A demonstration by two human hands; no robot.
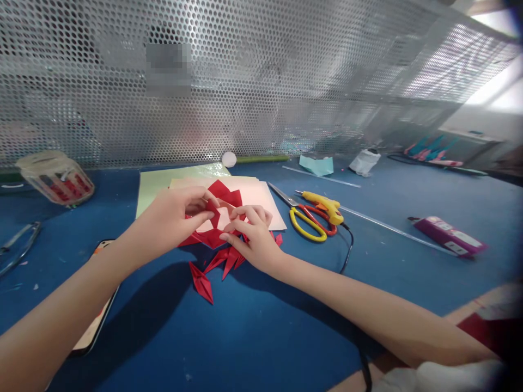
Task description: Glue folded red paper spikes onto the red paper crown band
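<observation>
Between my two hands is a ring of folded red paper [220, 190], held a little above a stack of pale paper [269, 204]. My left hand [180, 209] pinches its left side between thumb and fingers. On the right side, my right hand [253, 237] grips the ring's edge with thumb and bent fingers. Several loose folded red paper pieces [229, 258] lie just below the hands on the blue table. One pointed red piece [201, 283] lies apart, nearest to me. The fingers hide parts of the ring.
Scissors [306, 220] and a yellow glue gun [324, 206] with a cord lie to the right. Farther right is a purple packet [447, 234]. At left stand a plastic jar [57, 182] and a phone [92, 326]. A perforated metal screen [245, 81] rises behind.
</observation>
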